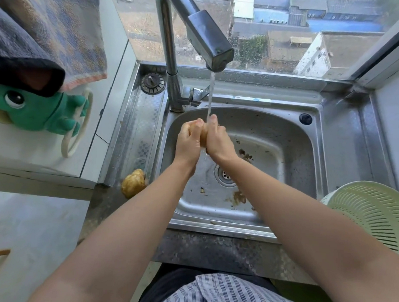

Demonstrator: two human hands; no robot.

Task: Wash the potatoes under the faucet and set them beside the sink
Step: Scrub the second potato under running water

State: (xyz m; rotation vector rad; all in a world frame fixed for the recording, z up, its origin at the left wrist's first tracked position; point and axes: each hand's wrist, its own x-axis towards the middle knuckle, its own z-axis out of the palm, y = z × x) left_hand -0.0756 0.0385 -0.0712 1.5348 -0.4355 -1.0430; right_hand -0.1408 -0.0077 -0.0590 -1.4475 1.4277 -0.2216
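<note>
Water runs from the steel faucet point(208, 47) into the steel sink point(293, 142). Under the stream, my left hand point(188, 141) and my right hand point(217, 138) press together around a tan potato point(203, 137), which shows only as a strip between my palms. A second potato point(134, 182), yellowish and wet, lies on the counter at the sink's left front corner, left of my left forearm.
A pale green colander point(371, 210) sits at the sink's right front. Peel scraps lie near the drain point(226, 175). A sink strainer plug point(152, 83) rests at the back left. A green frog toy point(38, 112) and hanging towels point(50, 27) are on the left wall.
</note>
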